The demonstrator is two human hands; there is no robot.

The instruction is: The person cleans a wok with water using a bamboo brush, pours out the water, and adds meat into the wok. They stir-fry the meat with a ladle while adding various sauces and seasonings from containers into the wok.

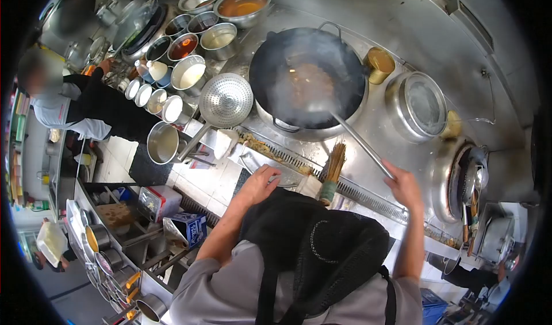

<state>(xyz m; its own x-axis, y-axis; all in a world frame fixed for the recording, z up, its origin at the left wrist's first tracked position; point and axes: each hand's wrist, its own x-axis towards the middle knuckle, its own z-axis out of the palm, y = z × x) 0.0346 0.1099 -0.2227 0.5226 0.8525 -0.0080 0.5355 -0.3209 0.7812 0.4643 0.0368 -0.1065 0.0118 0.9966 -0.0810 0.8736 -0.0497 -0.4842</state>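
Observation:
My right hand [404,186] is closed around the end of a long metal ladle [363,144]. The ladle's bowl reaches into a large dark wok [270,83], where brownish food [310,83] shows through rising steam. The exact contents are blurred by the steam. My left hand [260,185] hovers by the stove's front edge, fingers loosely bent and seemingly holding nothing. A bamboo wok brush [332,172] stands between my two hands. Left of the wok, a perforated metal strainer [226,101] rests across a metal pot [163,143].
Bowls of sauces and seasonings, one with red liquid [183,47], crowd the left. A lidded pot [417,104] and a golden tin [379,65] stand right of the wok. Another person [86,106] works at far left. A folded white cloth [225,143] lies on the front ledge.

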